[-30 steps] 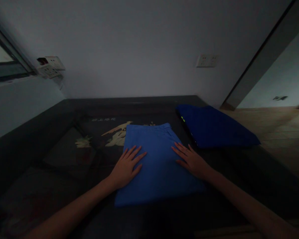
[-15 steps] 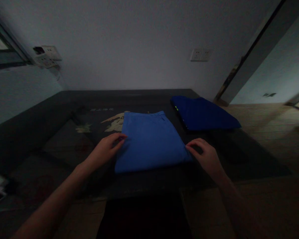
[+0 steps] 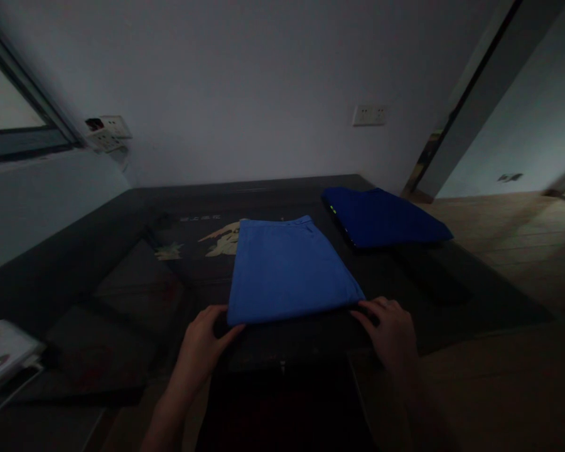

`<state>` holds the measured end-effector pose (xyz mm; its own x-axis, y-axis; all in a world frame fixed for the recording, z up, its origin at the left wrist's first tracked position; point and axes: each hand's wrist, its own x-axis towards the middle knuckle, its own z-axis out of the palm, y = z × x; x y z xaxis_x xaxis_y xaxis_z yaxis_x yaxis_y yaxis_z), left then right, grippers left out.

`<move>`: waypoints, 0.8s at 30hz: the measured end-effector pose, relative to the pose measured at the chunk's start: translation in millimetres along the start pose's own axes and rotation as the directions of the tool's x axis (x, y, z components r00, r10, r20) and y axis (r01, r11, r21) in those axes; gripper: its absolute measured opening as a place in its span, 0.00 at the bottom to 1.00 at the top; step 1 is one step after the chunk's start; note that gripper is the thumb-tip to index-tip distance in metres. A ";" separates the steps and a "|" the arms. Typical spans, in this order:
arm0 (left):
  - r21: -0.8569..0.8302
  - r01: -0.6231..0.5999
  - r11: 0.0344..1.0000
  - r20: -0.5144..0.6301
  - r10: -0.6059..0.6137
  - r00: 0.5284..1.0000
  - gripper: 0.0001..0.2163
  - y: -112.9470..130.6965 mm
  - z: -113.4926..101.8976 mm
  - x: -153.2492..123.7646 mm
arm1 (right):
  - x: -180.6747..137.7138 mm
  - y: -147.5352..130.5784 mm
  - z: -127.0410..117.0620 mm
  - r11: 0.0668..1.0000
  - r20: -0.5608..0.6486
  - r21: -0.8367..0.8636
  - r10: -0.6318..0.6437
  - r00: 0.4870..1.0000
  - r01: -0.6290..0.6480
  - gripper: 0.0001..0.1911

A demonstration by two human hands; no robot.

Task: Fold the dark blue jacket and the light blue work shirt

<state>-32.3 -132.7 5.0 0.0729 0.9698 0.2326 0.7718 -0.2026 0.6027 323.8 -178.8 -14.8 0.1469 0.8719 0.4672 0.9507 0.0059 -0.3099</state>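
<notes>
A folded light-blue cloth (image 3: 287, 270) lies flat on the dark table (image 3: 122, 276). My left hand (image 3: 202, 342) is at its near left corner, thumb on the edge and fingers curled round it. At the near right corner is my right hand (image 3: 392, 328), its bent fingers closed on that corner. Both hands sit at the table's front edge.
A second folded cloth, darker blue (image 3: 381, 216), lies at the table's back right. A pale picture (image 3: 216, 238) shows in the tabletop behind the light cloth. A white device (image 3: 0, 351) with a cable rests at the near left. Wall sockets (image 3: 370, 115) are behind; wooden floor is at the right.
My hands have left the top of the light-blue cloth, slid back along its sides and now hold its two near corners. My view has pulled back from the table.
</notes>
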 end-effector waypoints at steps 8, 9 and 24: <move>-0.192 -0.008 0.981 -0.095 -0.011 0.995 0.13 6.8 8.8 5.5 | 11.7 -14.1 6.0 0.997 -0.068 -0.024 0.073 0.995 -0.075 0.22; -0.203 0.005 0.979 -0.084 -0.022 0.996 0.13 7.7 9.2 6.3 | 13.9 -15.3 6.5 0.997 -0.060 -0.023 0.079 0.995 -0.080 0.21; -0.351 0.052 0.935 -0.168 -0.118 0.979 0.14 23.4 -5.0 21.2 | 51.6 9.4 -5.3 0.889 -0.050 0.454 0.089 0.995 -0.057 0.18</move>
<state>-15.8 -117.6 27.9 -0.1255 0.9502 0.2851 0.5041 -0.1864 0.8433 341.8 -136.3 10.9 0.2448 0.8433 0.4784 0.7128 0.1779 -0.6784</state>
